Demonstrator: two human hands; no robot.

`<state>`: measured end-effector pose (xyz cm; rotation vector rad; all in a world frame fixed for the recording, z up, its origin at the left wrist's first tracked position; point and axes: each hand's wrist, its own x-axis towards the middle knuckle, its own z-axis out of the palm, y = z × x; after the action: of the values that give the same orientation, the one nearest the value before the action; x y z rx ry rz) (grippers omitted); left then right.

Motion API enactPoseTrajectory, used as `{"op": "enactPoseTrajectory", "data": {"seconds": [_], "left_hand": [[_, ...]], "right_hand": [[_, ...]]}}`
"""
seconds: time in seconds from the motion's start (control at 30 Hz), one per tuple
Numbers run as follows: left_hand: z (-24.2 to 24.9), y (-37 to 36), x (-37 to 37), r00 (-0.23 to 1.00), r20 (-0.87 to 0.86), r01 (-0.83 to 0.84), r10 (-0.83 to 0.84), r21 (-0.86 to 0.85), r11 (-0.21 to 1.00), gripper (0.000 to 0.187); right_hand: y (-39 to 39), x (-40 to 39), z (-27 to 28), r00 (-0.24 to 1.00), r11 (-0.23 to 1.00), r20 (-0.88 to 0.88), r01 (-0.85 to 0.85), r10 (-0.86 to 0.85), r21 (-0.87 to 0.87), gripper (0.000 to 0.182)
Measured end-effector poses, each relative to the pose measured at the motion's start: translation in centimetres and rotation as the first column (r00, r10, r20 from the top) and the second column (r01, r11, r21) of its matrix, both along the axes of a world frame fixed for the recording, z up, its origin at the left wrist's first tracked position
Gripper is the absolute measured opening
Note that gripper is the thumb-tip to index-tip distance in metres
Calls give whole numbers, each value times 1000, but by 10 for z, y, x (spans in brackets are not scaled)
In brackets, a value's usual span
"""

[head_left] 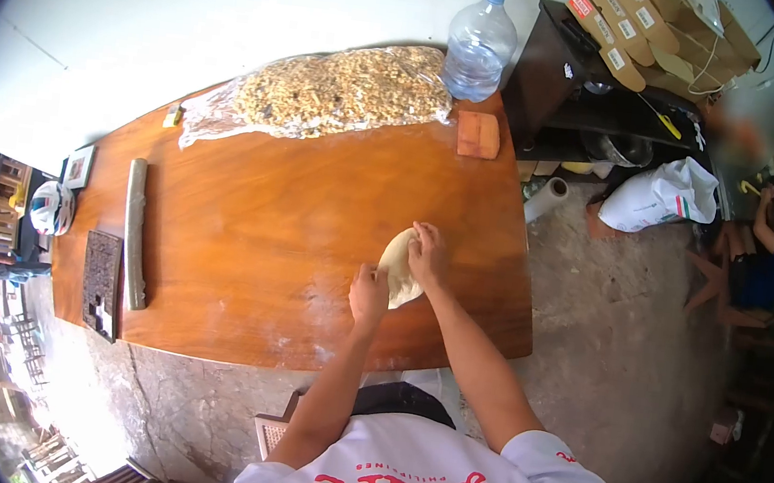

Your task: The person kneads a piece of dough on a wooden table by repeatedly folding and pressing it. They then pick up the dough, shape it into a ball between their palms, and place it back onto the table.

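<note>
A pale, flattened oval of dough is between my two hands, over the near right part of the brown wooden table. My left hand pinches its lower left edge with curled fingers. On its right side, my right hand has its fingers bent over the upper edge. A whitish dusting marks the tabletop to the left of the dough.
A plastic-covered spread of yellowish bits, a water jug and a wooden block line the table's back. A long grey roll and dark panel lie left. A person is at far right.
</note>
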<state>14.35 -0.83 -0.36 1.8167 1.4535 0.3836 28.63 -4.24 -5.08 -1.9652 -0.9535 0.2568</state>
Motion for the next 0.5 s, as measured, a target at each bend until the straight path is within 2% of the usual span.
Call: {"op": "enactPoseTrajectory", "data": {"seconds": [0.03,0.07,0.1,0.17,0.23,0.27,0.3,0.33,0.37,0.43,0.47,0.5], "left_hand": [[-1,-1,-14,1000,-1,-6,6,8,1000,32],[-3,1,-27,996,89,-15,19,-41,999,33],[-5,2,-37,983,180,-20,36,-92,996,35],[-12,4,-56,980,196,-15,36,-110,994,38],[-18,5,-65,975,215,-22,51,-135,991,41],[-20,5,-61,962,262,-71,72,-13,997,43],[-15,8,-53,947,309,-122,84,107,987,46],[-11,14,-44,939,338,-107,59,123,987,48],[0,18,-35,930,365,-93,39,132,987,51],[0,28,-16,917,394,-81,59,40,996,53],[-1,37,-6,904,422,-55,63,-30,998,55],[-13,45,-4,906,417,-54,66,-41,998,55]], "right_hand": [[-2,-18,10,995,1000,97,13,-15,18,43],[-6,-34,20,980,999,195,26,-32,36,47],[-13,-52,30,980,999,199,20,-27,41,47],[-36,-94,46,935,1000,354,-3,10,-19,53],[-52,-120,53,932,995,349,-86,97,-47,54],[-58,-127,54,926,985,337,-157,173,-74,55],[-55,-122,49,938,975,268,-204,220,-88,45],[-43,-107,42,986,983,15,-165,167,-80,38],[-27,-90,39,965,988,-242,-125,99,-91,32],[9,-64,64,985,973,-116,146,-126,177,24],[26,-49,60,986,975,-112,144,-125,172,24],[37,-39,49,979,978,133,132,-154,159,22]]}}
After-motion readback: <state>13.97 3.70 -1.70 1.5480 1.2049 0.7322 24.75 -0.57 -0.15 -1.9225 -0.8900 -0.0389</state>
